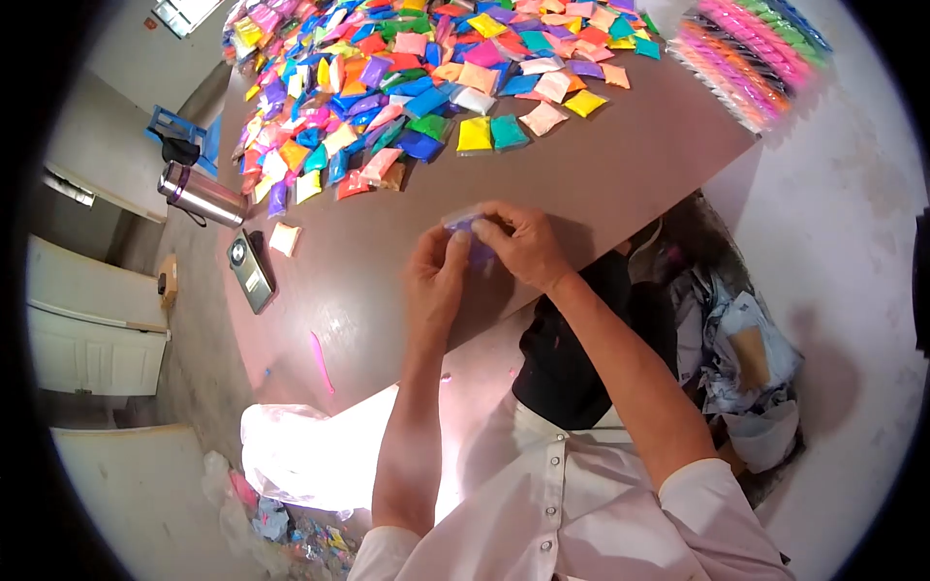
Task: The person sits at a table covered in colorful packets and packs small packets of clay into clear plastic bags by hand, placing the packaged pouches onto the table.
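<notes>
Both my hands meet over the near part of the brown table, fingers pinched on a small purple packet in clear plastic. My left hand grips its left side, with the thumb on top. From the right, my right hand holds the upper edge between thumb and bent fingers. My fingers partly cover the packet, and it is slightly blurred. Beyond my hands lies a large heap of small coloured packets, with a yellow packet and a teal packet at its near edge.
On the table's left are a metal flask, a phone and a peach packet. A pink strip lies nearer me. Bundles of coloured twisted sticks are at the back right. Crumpled bags fill the space right of my lap.
</notes>
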Action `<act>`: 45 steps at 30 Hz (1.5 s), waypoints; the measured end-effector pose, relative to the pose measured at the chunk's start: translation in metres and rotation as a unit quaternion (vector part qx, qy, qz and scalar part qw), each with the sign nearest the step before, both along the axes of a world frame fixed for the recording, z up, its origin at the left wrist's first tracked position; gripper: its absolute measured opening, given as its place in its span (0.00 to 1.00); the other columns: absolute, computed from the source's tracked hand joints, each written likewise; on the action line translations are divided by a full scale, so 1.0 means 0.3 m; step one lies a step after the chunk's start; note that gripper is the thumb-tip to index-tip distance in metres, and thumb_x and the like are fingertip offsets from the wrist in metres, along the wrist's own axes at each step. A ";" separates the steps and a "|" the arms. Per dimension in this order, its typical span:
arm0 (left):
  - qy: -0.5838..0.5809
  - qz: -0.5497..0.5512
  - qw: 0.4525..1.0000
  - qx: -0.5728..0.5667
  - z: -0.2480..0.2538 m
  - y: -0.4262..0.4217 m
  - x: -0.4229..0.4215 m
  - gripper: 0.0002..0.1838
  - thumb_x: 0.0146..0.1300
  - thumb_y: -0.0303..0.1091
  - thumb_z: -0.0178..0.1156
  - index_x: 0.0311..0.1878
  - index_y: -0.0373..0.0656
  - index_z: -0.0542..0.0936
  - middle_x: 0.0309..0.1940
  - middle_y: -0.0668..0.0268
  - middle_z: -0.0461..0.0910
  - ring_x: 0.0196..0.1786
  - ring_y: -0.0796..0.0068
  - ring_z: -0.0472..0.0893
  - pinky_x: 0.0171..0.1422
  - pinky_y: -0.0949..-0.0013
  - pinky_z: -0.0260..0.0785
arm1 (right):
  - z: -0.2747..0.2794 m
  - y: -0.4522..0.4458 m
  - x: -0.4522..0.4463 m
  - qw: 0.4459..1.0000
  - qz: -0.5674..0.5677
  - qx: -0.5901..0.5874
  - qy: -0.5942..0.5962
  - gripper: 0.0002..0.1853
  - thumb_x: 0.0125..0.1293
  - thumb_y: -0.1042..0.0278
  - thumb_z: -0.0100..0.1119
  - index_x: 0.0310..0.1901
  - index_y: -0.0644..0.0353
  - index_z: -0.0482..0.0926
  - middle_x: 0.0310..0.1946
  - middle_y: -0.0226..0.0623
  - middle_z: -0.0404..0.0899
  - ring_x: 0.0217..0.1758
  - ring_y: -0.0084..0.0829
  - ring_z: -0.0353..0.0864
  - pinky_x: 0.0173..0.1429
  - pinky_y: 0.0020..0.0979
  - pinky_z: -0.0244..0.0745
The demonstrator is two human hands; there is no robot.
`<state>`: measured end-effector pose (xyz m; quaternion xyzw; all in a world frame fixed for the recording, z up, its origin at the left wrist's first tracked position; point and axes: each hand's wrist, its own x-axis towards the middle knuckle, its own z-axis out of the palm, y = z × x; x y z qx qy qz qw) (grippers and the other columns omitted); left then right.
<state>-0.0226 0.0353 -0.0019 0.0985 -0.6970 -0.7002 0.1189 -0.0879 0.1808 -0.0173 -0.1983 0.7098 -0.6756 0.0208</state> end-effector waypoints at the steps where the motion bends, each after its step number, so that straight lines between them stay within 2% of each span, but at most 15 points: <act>1: -0.003 0.006 1.000 0.000 -0.008 -0.008 -0.005 0.15 0.79 0.37 0.63 0.57 0.35 0.84 0.39 0.71 0.84 0.39 0.85 0.77 0.47 0.78 0.71 | 0.007 0.002 -0.001 1.000 -0.004 0.010 0.005 0.12 0.72 0.65 0.65 0.50 0.64 0.86 0.41 0.42 0.90 0.40 0.33 0.88 0.46 0.34 0.82; 4: -0.005 0.000 0.998 -0.055 -0.050 -0.027 -0.003 0.13 0.77 0.37 0.64 0.53 0.35 0.85 0.37 0.69 0.86 0.39 0.85 0.79 0.45 0.76 0.72 | 0.003 -0.006 -0.004 0.999 -0.022 0.016 0.037 0.14 0.71 0.64 0.66 0.50 0.64 0.86 0.40 0.41 0.90 0.40 0.32 0.88 0.46 0.34 0.82; 6: 0.037 0.009 0.999 -0.001 -0.068 -0.014 -0.017 0.12 0.77 0.36 0.63 0.50 0.35 0.85 0.35 0.70 0.86 0.38 0.85 0.79 0.44 0.76 0.72 | 0.034 0.001 0.006 0.999 -0.015 0.021 0.021 0.14 0.70 0.63 0.66 0.51 0.64 0.86 0.39 0.43 0.89 0.40 0.34 0.88 0.45 0.35 0.82; 14: -0.006 0.064 0.997 -0.034 -0.019 0.025 -0.021 0.12 0.77 0.36 0.64 0.50 0.35 0.86 0.35 0.72 0.85 0.37 0.86 0.79 0.43 0.77 0.71 | 0.011 0.009 -0.022 0.998 -0.004 -0.001 0.058 0.14 0.68 0.67 0.65 0.51 0.64 0.84 0.39 0.49 0.87 0.41 0.43 0.88 0.46 0.37 0.82; 16: -0.017 0.072 0.997 -0.039 -0.010 0.036 -0.015 0.12 0.77 0.36 0.64 0.51 0.35 0.86 0.35 0.73 0.85 0.37 0.86 0.79 0.44 0.77 0.72 | 0.005 0.011 -0.013 0.997 0.017 -0.065 -0.049 0.13 0.67 0.69 0.65 0.51 0.64 0.84 0.41 0.50 0.87 0.42 0.47 0.88 0.48 0.40 0.82; 20: -0.032 0.063 0.993 -0.091 0.000 0.049 -0.015 0.13 0.79 0.37 0.62 0.51 0.36 0.86 0.36 0.73 0.85 0.38 0.87 0.78 0.44 0.78 0.71 | -0.002 0.014 -0.016 0.995 0.011 -0.085 -0.055 0.13 0.66 0.69 0.66 0.51 0.64 0.84 0.43 0.52 0.87 0.44 0.51 0.88 0.49 0.43 0.82; 22: -0.051 0.065 0.992 -0.100 -0.001 0.057 -0.016 0.13 0.80 0.38 0.61 0.50 0.37 0.86 0.35 0.73 0.84 0.36 0.87 0.77 0.43 0.80 0.69 | -0.008 0.006 -0.022 0.997 -0.020 -0.068 0.031 0.14 0.67 0.68 0.66 0.52 0.64 0.83 0.43 0.53 0.86 0.45 0.52 0.87 0.50 0.45 0.82; 25: -0.038 0.070 0.993 -0.089 -0.007 0.050 -0.032 0.12 0.80 0.38 0.61 0.48 0.38 0.86 0.34 0.73 0.84 0.35 0.87 0.77 0.41 0.79 0.70 | 0.010 0.000 -0.022 0.997 -0.039 -0.015 0.071 0.16 0.67 0.67 0.66 0.53 0.64 0.83 0.43 0.53 0.86 0.45 0.53 0.87 0.50 0.45 0.82; 29: -0.047 0.086 0.995 -0.037 -0.011 0.053 -0.028 0.12 0.81 0.39 0.60 0.45 0.40 0.85 0.33 0.74 0.83 0.34 0.88 0.77 0.39 0.79 0.70 | 0.018 -0.007 -0.013 0.998 -0.030 0.002 0.059 0.16 0.68 0.66 0.65 0.55 0.64 0.82 0.44 0.55 0.86 0.45 0.53 0.88 0.49 0.44 0.82; 32: -0.050 0.075 0.996 -0.028 -0.014 0.037 -0.026 0.12 0.80 0.39 0.62 0.47 0.39 0.86 0.34 0.74 0.84 0.35 0.87 0.78 0.40 0.79 0.70 | 0.007 0.004 -0.010 1.000 -0.009 -0.023 -0.001 0.17 0.68 0.67 0.65 0.56 0.63 0.82 0.43 0.53 0.87 0.43 0.50 0.89 0.47 0.41 0.82; 35: -0.068 0.042 0.994 -0.070 0.010 0.036 -0.025 0.15 0.74 0.37 0.65 0.52 0.33 0.86 0.37 0.65 0.87 0.36 0.79 0.82 0.43 0.73 0.76 | 0.017 0.022 -0.015 1.000 -0.012 0.001 0.010 0.17 0.68 0.67 0.66 0.57 0.63 0.83 0.42 0.48 0.88 0.41 0.42 0.90 0.46 0.38 0.82; 37: -0.056 0.019 0.996 -0.067 0.003 0.024 -0.019 0.14 0.74 0.36 0.65 0.53 0.34 0.86 0.38 0.68 0.87 0.38 0.82 0.81 0.44 0.75 0.74 | 0.049 0.041 -0.009 0.993 0.025 -0.009 -0.115 0.18 0.69 0.67 0.66 0.58 0.63 0.83 0.42 0.44 0.89 0.41 0.34 0.89 0.47 0.36 0.82; 42: -0.016 -0.012 0.998 -0.052 -0.041 -0.012 -0.007 0.12 0.73 0.31 0.66 0.53 0.34 0.85 0.40 0.68 0.88 0.41 0.83 0.82 0.47 0.75 0.75 | 0.015 0.006 0.002 1.000 0.011 -0.006 0.028 0.19 0.70 0.66 0.65 0.59 0.66 0.82 0.40 0.39 0.87 0.41 0.28 0.86 0.48 0.31 0.81; 44: 0.017 -0.016 0.999 -0.026 -0.073 -0.017 -0.004 0.12 0.73 0.31 0.66 0.54 0.34 0.85 0.40 0.68 0.88 0.42 0.82 0.83 0.48 0.75 0.75 | 0.031 0.016 0.009 0.998 0.015 0.028 -0.045 0.17 0.72 0.67 0.64 0.58 0.66 0.82 0.41 0.35 0.86 0.42 0.24 0.84 0.49 0.28 0.80; 45: 0.036 -0.018 0.999 -0.017 -0.084 -0.020 0.002 0.12 0.73 0.31 0.66 0.54 0.34 0.85 0.40 0.67 0.88 0.42 0.81 0.84 0.49 0.75 0.76 | 0.035 0.020 0.014 0.998 0.021 0.047 -0.033 0.17 0.72 0.67 0.64 0.58 0.66 0.82 0.41 0.35 0.86 0.42 0.24 0.84 0.49 0.28 0.80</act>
